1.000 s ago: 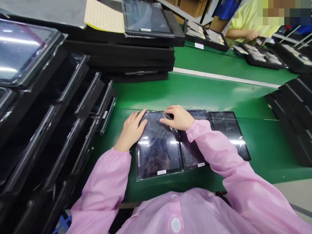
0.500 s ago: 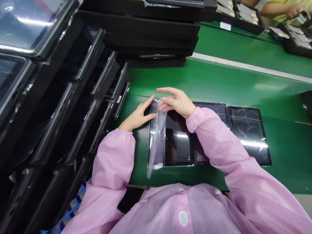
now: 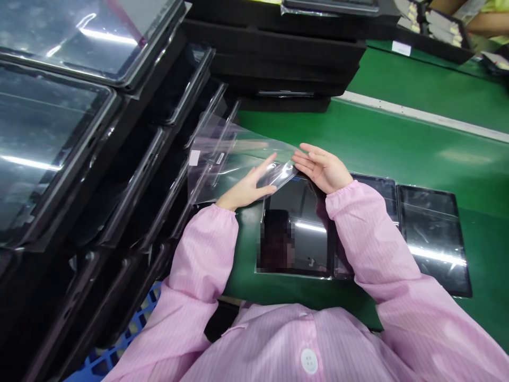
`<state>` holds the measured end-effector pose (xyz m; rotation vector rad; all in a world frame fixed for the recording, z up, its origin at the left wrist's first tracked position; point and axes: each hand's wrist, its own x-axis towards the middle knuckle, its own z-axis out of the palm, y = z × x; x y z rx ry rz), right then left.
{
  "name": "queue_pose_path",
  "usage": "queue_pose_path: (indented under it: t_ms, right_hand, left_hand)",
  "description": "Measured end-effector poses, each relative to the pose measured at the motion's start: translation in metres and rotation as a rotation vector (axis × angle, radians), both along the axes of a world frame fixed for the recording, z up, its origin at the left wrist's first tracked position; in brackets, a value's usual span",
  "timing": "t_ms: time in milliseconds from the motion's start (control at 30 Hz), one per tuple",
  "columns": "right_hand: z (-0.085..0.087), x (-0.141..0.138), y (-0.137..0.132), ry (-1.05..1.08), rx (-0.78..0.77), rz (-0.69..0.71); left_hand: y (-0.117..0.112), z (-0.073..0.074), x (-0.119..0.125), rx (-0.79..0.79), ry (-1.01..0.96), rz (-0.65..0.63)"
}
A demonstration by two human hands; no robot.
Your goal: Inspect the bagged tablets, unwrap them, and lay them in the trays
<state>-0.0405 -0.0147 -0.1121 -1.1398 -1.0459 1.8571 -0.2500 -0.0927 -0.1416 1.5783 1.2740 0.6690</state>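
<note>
A clear plastic film (image 3: 230, 159) hangs in the air, stretched to the left over the slanted black trays. My left hand (image 3: 250, 187) holds its near edge, thumb on top and fingers under. My right hand (image 3: 323, 168) is open, fingers straight, its tips touching the film's right corner. Under both hands lies a bare black tablet (image 3: 296, 233), glossy and reflecting. To its right lie a second tablet (image 3: 376, 187), partly covered by my right sleeve, and a third tablet (image 3: 433, 233), which is wrapped in film.
Black trays with tablets (image 3: 71, 138) lean in rows along the left. A stack of flat black trays (image 3: 278, 58) stands at the back. The green belt (image 3: 397, 143) runs across. Another person's arm (image 3: 487, 22) works by trays at far right. A blue crate (image 3: 115, 350) sits below.
The film that wrapped the left tablet has been peeled off its screen and swung up and left. Both hands rose from the tablet's top edge with it. The view shifted left.
</note>
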Motion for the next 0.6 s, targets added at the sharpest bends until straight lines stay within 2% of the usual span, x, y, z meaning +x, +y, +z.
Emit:
queue_pose_path:
  t_ms: [400,500,600]
  right_hand:
    - [0.005,0.000,-0.002,-0.004,-0.024,0.020]
    - [0.010,-0.002,-0.002,0.004,-0.081,-0.016]
    - [0.020,0.002,0.001,-0.026,-0.197,0.039]
  left_hand:
    - [0.000,0.004,0.000,0.002,0.033,0.003]
    - [-0.001,0.007,0.000,0.001,0.060,0.007]
    - [-0.003,0.006,-0.001,0.026,0.112,0.003]
